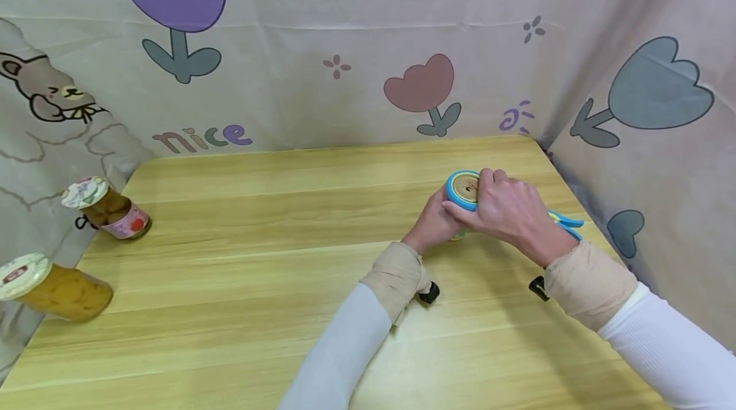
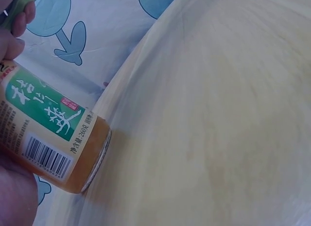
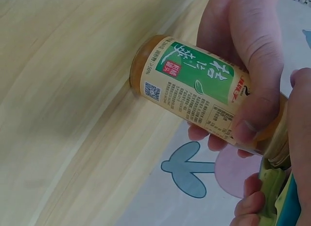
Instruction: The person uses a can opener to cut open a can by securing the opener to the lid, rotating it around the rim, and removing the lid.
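Toward the back right of the table, my left hand (image 1: 434, 221) grips a glass jar (image 3: 194, 85) with a green and cream label, fingers and thumb wrapped round its upper part. The jar's base is at the tabletop. A blue and yellow-green jar opener (image 1: 452, 188) encircles the jar's gold lid (image 1: 468, 188). My right hand (image 1: 512, 205) holds the opener from above, its fingers curled round the handles in the right wrist view. The handle ends (image 1: 568, 222) stick out beyond that hand. Orange contents show at the base of the jar in the left wrist view.
At the table's left edge stand two more jars: one with brown contents and a pink label (image 1: 126, 221), one with orange-yellow contents (image 1: 75, 292). A printed cloth (image 1: 299, 103) hangs behind and beside the wooden table (image 1: 241, 295).
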The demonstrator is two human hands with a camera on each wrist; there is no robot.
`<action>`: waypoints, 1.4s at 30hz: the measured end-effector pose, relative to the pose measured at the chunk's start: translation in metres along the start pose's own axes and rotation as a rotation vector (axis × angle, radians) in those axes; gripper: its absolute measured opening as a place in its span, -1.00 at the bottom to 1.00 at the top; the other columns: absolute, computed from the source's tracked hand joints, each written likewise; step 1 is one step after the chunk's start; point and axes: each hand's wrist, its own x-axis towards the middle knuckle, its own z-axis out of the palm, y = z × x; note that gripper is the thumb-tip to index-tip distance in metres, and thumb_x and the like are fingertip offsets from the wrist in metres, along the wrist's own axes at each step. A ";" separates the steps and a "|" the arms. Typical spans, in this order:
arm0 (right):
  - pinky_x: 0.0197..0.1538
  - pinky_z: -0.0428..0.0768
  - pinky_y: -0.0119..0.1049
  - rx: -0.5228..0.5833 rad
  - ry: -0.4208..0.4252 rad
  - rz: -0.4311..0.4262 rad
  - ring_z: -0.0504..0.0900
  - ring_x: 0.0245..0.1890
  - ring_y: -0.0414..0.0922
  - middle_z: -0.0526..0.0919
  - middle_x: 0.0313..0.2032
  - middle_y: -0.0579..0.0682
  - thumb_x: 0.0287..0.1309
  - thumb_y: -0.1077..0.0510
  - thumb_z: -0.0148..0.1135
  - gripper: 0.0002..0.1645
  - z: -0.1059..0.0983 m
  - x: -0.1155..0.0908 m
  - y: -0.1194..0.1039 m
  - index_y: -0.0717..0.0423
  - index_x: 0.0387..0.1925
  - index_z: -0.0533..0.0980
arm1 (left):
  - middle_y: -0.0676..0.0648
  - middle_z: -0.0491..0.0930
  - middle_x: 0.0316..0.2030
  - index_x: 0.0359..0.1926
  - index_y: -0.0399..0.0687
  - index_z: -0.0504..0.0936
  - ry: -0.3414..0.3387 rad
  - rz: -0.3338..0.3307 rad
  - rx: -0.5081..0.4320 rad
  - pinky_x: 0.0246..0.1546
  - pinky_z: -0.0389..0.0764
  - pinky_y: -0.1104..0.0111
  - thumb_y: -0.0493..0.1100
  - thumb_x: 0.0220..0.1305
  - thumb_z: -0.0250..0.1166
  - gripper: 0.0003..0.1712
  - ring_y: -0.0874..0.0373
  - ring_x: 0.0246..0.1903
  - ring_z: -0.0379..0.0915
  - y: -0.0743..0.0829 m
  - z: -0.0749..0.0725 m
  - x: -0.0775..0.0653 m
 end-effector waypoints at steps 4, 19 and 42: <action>-0.79 0.29 -0.22 0.002 0.004 -0.013 0.28 -0.80 -0.04 0.32 -0.64 0.05 -0.04 -0.66 -0.10 -0.09 0.001 0.000 0.001 0.16 -0.53 0.25 | -0.14 0.47 0.13 0.29 -0.18 0.28 0.006 -0.003 0.013 0.14 0.40 0.47 -0.41 0.07 0.37 -0.24 0.22 0.10 0.40 0.000 0.000 0.001; -0.79 0.24 -0.27 0.030 -0.023 -0.041 0.27 -0.80 -0.06 0.31 -0.65 0.01 -0.01 -0.62 -0.05 -0.15 0.000 0.001 0.005 0.12 -0.55 0.27 | -0.11 0.50 0.09 0.27 -0.16 0.31 -0.028 -0.062 -0.012 0.10 0.44 0.46 -0.34 0.09 0.39 -0.29 0.22 0.04 0.43 -0.001 -0.003 0.003; -0.68 0.40 -0.28 0.076 0.053 -0.421 0.38 -0.67 -0.17 0.40 -0.53 -0.07 -0.16 -0.55 0.17 -0.18 0.005 0.011 0.031 0.11 -0.32 0.38 | -0.01 0.50 0.03 0.24 -0.05 0.33 -0.283 -0.135 -0.069 0.04 0.49 0.43 -0.30 0.03 0.45 -0.26 0.24 -0.04 0.46 0.003 -0.018 0.004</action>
